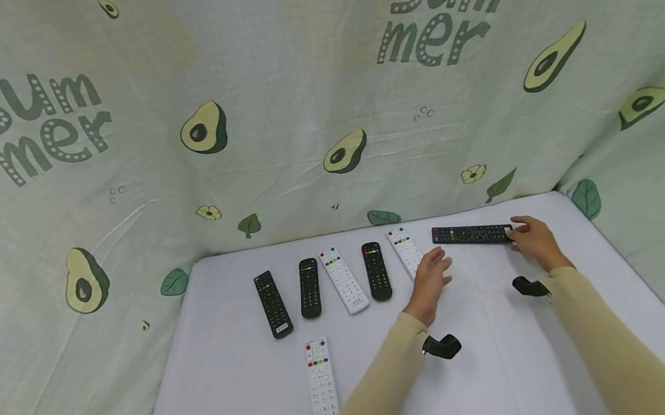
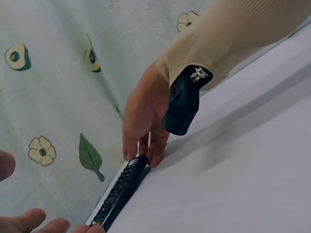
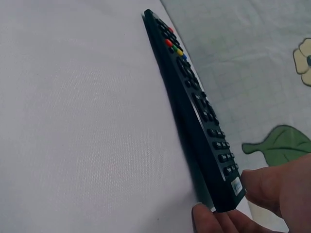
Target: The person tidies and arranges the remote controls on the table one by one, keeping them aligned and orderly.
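Observation:
A black remote control (image 1: 472,234) lies crosswise at the back right of the table. My right hand (image 1: 536,242) pinches its right end between thumb and fingers. In the right wrist view that end of the remote (image 3: 221,165) is tilted up off the cloth, the thumb on one side and fingertips beneath. My left hand (image 1: 430,285) is held to the left of this remote with fingers spread and nothing in them. It overlaps the lower end of a white remote (image 1: 403,248) in the head view. Left-hand fingertips (image 2: 29,221) show at the bottom of the left wrist view.
Left of my hands stands a slanting row: a black remote (image 1: 377,271), a white remote (image 1: 343,280), another black remote (image 1: 309,289) and a longer black remote (image 1: 273,304). A white remote (image 1: 322,383) lies nearer, partly behind my left sleeve. A printed cloth (image 1: 271,105) hangs behind the table.

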Available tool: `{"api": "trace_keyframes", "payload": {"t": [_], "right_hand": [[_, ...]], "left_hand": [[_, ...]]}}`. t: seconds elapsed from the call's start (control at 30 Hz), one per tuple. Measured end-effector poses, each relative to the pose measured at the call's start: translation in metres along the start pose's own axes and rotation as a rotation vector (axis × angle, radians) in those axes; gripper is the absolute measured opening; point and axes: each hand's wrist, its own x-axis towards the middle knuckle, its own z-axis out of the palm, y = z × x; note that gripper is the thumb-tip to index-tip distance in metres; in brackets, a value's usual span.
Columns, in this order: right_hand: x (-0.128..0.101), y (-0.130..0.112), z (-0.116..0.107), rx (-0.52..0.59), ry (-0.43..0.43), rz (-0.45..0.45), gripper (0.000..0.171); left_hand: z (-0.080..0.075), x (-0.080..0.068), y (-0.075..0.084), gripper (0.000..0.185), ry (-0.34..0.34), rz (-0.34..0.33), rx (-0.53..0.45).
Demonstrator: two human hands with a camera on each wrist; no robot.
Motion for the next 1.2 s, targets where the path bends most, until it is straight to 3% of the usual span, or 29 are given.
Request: {"api": "trace_keyframes", "payload": {"t": [0.43, 0.8, 1.2], "right_hand": [[0.005, -0.004, 0.001, -0.053, -0.004, 0.037, 0.045], [0.007, 0.0, -0.002, -0.048, -0.02, 0.062, 0.044], [-0.008, 0.001, -0.011, -0.029, -0.098, 0.034, 0.044]], "left_hand": [[-0.002, 0.002, 0.005, 0.055, -0.06, 0.003, -0.038], [0.003, 0.006, 0.01, 0.056, -0.052, 0.001, -0.035], [0.006, 0.014, 0.005, 0.058, -0.012, -0.04, -0.049]]}}
